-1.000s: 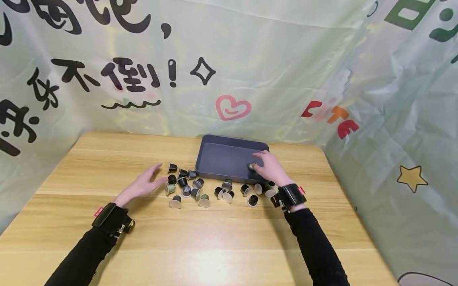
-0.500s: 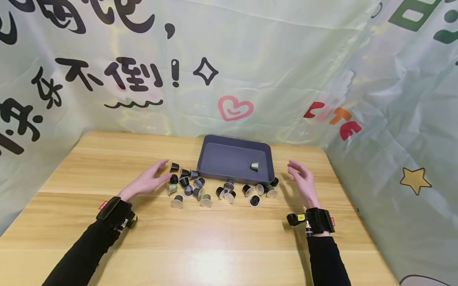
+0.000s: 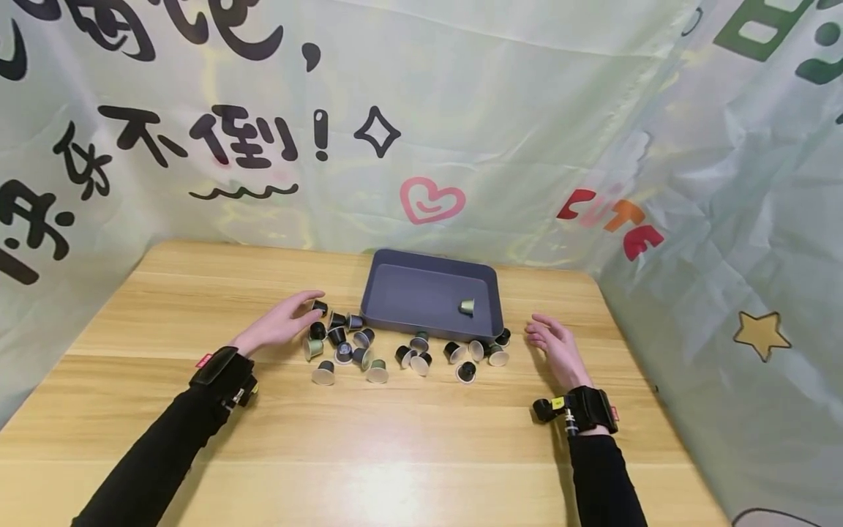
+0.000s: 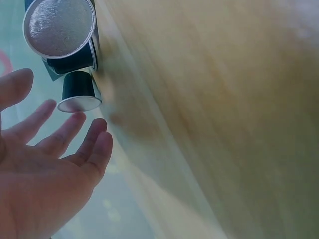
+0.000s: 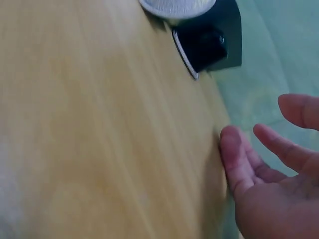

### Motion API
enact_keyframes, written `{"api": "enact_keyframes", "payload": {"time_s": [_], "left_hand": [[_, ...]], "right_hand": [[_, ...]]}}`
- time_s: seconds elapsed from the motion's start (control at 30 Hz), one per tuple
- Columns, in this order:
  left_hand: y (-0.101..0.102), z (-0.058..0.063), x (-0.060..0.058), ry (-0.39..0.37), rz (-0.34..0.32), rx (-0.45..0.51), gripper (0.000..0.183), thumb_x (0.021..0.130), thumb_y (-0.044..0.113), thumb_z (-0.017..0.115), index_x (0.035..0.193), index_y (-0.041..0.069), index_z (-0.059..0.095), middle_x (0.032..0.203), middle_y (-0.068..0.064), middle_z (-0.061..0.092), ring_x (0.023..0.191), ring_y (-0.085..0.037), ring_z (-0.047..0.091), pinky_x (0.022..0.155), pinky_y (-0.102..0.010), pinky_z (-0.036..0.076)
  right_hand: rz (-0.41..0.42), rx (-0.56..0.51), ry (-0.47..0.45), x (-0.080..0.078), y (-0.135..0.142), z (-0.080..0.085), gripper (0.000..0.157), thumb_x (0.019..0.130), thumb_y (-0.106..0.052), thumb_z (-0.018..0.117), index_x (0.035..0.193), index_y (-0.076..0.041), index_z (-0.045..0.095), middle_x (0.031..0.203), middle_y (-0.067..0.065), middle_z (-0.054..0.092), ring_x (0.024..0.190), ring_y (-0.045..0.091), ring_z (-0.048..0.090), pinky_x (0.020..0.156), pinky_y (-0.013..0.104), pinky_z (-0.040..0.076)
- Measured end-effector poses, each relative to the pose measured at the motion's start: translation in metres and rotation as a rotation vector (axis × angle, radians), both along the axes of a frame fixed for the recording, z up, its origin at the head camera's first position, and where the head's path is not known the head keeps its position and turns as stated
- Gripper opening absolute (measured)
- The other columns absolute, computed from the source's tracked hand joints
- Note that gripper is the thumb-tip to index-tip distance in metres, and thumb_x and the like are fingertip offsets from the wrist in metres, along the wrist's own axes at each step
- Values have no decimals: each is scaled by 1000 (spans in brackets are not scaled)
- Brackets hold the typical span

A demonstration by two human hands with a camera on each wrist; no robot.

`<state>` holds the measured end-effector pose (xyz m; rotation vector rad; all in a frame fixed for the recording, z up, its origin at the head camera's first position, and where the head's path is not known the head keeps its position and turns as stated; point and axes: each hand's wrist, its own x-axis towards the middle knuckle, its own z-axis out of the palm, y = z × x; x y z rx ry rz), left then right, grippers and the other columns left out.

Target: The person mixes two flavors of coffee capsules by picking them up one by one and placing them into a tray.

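My left hand point(image 3: 279, 323) reaches over the left end of a scatter of coffee capsules, its fingers loosely bent and thumb apart. Its fingertips are around a dark coffee capsule point(image 3: 320, 308); in the left wrist view this dark capsule point(image 4: 79, 92) stands just beyond them, with a gap to the thumb. Right of the tray, my right hand point(image 3: 558, 350) rests low over the table with relaxed fingers and holds nothing. Nearest to it is a black capsule point(image 5: 200, 49) lying on its side. One pale green capsule point(image 3: 466, 307) lies inside the dark blue-grey tray point(image 3: 411, 300).
Several black, grey and green capsules lie in front of the tray, some upside down like the grey one point(image 3: 323, 373), others tipped over like the black one point(image 3: 454, 351). A printed cloth point(image 3: 342, 212) hangs behind the wooden table point(image 3: 369, 454).
My right hand has let go of the green capsule in the tray and moved right, out to the table. My left hand has edged right and forward to the dark capsule.
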<state>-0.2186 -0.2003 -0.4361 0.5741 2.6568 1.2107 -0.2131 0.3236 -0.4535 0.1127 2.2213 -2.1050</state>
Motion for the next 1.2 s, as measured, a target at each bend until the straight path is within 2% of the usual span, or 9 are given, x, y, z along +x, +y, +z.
{"api": "enact_keyframes", "payload": {"time_s": [0.3, 0.43, 0.6, 0.7, 0.77, 0.83, 0.97, 1.03, 1.2], "left_hand": [[6, -1, -12, 60, -10, -46, 45, 105, 10, 46, 144, -11, 41, 147, -37, 44, 129, -54, 50, 112, -66, 39], [9, -2, -17, 61, 2, -79, 41, 103, 5, 47, 139, -12, 47, 143, -36, 50, 127, -52, 52, 112, -65, 40], [11, -1, -21, 50, 26, -120, 37, 100, 3, 48, 134, -13, 53, 135, -36, 55, 114, -46, 59, 105, -64, 45], [11, 0, -23, 27, 48, -140, 36, 100, 3, 50, 133, -11, 54, 121, -33, 61, 95, -35, 62, 90, -52, 52], [12, 1, -23, 25, 53, -160, 36, 100, 3, 51, 133, -11, 55, 113, -29, 64, 85, -26, 59, 79, -40, 51], [13, 2, -24, 18, 57, -172, 36, 99, 2, 52, 133, -10, 55, 108, -26, 64, 81, -24, 57, 72, -36, 48], [15, 5, -24, 51, 52, -202, 36, 98, 2, 53, 132, -12, 55, 121, -32, 62, 99, -39, 61, 89, -52, 53], [15, 7, -23, 70, 54, -216, 36, 98, 2, 54, 132, -13, 55, 127, -35, 60, 112, -47, 58, 100, -61, 49], [16, 7, -22, 72, 92, -224, 40, 100, 4, 52, 135, -14, 50, 132, -38, 54, 123, -50, 52, 108, -65, 43]], "right_hand": [[-9, -37, 7, -2, 9, -12, 51, 108, -9, 42, 149, 16, 25, 98, -9, 67, 90, 2, 62, 85, 14, 54], [-22, -24, 4, -2, 9, -14, 50, 107, -10, 43, 148, 16, 28, 97, -10, 67, 88, 3, 62, 83, 14, 54], [-47, -6, -4, -2, 7, -15, 48, 107, -11, 43, 147, 15, 32, 95, -11, 67, 88, 3, 62, 82, 15, 53], [-67, 4, -4, -2, 5, -15, 47, 107, -10, 43, 146, 15, 34, 94, -11, 68, 86, 4, 61, 81, 15, 53], [-83, 21, -2, -1, 4, -15, 46, 107, -10, 44, 145, 15, 36, 93, -12, 68, 85, 4, 62, 80, 15, 53], [-101, 40, -3, -1, 3, -14, 45, 107, -10, 45, 144, 15, 38, 91, -13, 68, 84, 3, 62, 79, 14, 53], [-137, 56, -10, -2, 1, -13, 42, 106, -9, 46, 142, 14, 43, 88, -13, 68, 82, 2, 62, 77, 13, 53], [-143, 55, -10, -2, 1, -12, 42, 106, -9, 46, 141, 14, 43, 88, -13, 68, 81, 2, 63, 76, 13, 54], [-148, 64, -9, -2, -1, -11, 42, 105, -8, 47, 140, 15, 44, 87, -15, 68, 80, 1, 63, 77, 14, 54]]}}
